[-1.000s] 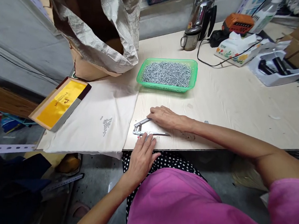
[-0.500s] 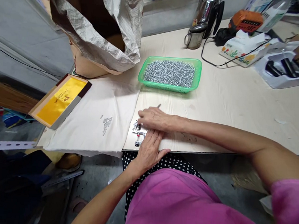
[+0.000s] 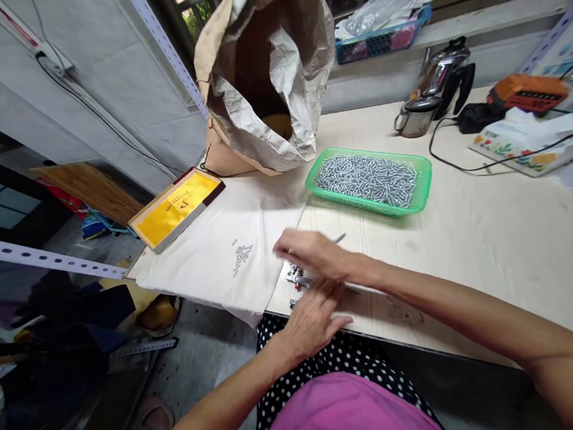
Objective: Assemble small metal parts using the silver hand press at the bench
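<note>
My right hand lies over a small metal hand tool near the table's front edge, its fingers curled around the tool's upper handle, whose tip pokes out behind the hand. My left hand rests flat on the tool's lower part, pressing it against the table. A little pile of small metal pieces lies on a white cloth just left of the hands. A green tray full of small metal pieces stands farther back on the table.
A big crumpled paper sack stands at the back left. A yellow box lies at the cloth's left corner. A metal kettle, an orange device, a tissue box and a black cable sit at the back right.
The camera swung left and up. My right hand moved left over the tool and closed on its upper handle. My left hand slid onto the tool's lower part.
</note>
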The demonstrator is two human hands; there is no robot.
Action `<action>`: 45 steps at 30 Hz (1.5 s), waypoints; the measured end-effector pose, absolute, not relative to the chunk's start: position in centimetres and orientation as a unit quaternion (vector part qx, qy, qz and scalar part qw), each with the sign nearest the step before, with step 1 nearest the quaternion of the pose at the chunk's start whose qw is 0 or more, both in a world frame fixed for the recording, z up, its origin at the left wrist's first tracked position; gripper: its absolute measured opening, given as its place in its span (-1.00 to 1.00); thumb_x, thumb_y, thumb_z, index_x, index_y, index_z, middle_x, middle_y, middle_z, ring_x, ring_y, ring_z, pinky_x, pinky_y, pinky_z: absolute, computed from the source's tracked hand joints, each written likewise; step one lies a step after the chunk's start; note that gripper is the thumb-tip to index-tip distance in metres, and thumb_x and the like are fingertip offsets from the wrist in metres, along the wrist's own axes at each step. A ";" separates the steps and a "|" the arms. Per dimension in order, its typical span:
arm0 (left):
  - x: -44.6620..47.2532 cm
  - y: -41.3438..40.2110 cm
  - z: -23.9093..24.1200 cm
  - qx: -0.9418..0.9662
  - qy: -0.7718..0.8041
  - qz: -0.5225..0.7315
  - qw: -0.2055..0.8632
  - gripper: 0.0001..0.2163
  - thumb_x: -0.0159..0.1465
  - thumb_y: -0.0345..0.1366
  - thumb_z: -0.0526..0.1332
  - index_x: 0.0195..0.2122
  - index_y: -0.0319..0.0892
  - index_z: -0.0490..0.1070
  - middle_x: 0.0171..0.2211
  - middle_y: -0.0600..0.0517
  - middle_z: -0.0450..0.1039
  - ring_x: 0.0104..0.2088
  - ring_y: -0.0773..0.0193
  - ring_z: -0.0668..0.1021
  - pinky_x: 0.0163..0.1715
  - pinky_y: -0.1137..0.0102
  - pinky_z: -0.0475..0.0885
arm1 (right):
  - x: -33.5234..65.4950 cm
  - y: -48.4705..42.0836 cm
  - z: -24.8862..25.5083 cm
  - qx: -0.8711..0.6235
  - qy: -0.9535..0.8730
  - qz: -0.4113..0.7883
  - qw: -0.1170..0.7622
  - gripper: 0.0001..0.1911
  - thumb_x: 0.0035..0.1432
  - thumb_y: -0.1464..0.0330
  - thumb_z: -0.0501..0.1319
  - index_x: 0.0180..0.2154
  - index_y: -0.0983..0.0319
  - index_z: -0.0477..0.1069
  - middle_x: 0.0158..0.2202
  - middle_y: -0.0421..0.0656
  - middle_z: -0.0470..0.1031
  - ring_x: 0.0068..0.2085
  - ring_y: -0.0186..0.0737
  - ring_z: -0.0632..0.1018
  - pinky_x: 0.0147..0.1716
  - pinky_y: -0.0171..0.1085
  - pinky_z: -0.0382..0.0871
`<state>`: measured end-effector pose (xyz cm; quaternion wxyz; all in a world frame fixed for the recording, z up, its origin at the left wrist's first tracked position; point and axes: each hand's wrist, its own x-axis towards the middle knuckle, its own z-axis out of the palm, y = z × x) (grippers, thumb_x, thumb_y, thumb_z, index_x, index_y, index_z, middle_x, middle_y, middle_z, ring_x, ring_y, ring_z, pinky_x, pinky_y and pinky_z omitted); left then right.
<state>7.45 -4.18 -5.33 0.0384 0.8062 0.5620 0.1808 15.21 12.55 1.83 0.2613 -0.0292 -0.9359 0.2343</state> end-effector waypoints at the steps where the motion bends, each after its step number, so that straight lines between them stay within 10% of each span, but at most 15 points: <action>1: 5.8 -3.7 -4.7 0.791 0.580 0.195 0.005 -0.59 0.52 -0.15 0.08 0.26 -0.27 0.41 0.20 -0.30 0.50 0.25 -0.02 0.51 0.21 0.10 0.49 | 15.8 14.2 3.0 -0.074 -0.918 0.226 0.317 -0.80 0.47 0.39 0.08 -0.11 0.28 0.48 -0.21 -0.08 0.51 -0.23 -0.21 0.48 -0.21 -0.23 0.38; 9: -10.7 0.5 0.4 0.562 0.818 0.041 -0.111 -0.72 0.45 -0.33 0.09 -0.19 -0.18 0.63 -0.21 -0.17 0.58 -0.10 -0.03 0.51 -0.13 0.21 0.48 | 23.1 23.2 6.4 -0.354 -0.875 0.050 0.327 -0.68 0.39 0.38 0.16 0.12 0.25 0.50 -0.07 0.02 0.52 -0.20 -0.09 0.53 -0.23 -0.13 0.47; 20: -12.3 2.3 0.4 0.578 0.814 0.028 -0.052 -0.70 0.37 -0.28 0.05 -0.34 -0.13 0.57 -0.24 -0.18 0.60 -0.07 -0.06 0.54 -0.12 0.21 0.44 | 25.8 8.2 -0.9 -0.193 -0.943 0.258 0.086 -0.77 0.46 0.23 0.20 -0.06 0.25 0.49 -0.13 -0.07 0.49 -0.25 -0.21 0.49 -0.26 -0.20 0.40; 29: -0.6 -1.2 0.9 0.394 0.764 0.278 0.429 -0.56 0.00 0.12 0.38 -0.34 -0.20 0.61 -0.53 0.04 0.53 -0.55 0.28 0.44 -0.52 0.40 0.36 | 24.6 7.7 -3.0 -0.247 -0.948 0.200 0.006 -0.81 0.42 0.52 0.06 -0.20 0.25 0.43 -0.18 -0.06 0.51 -0.36 -0.23 0.37 -0.43 -0.20 0.07; 45: 0.7 -2.0 -0.4 0.431 0.782 0.172 0.416 -0.55 0.01 0.17 0.39 -0.51 -0.17 0.53 -0.67 0.09 0.38 -0.59 0.32 0.35 -0.59 0.43 0.11 | 25.0 7.2 -3.5 -0.232 -0.960 0.156 0.031 -0.74 0.36 0.60 -0.01 -0.16 0.25 0.40 -0.17 -0.05 0.49 -0.33 -0.22 0.35 -0.45 -0.17 -0.05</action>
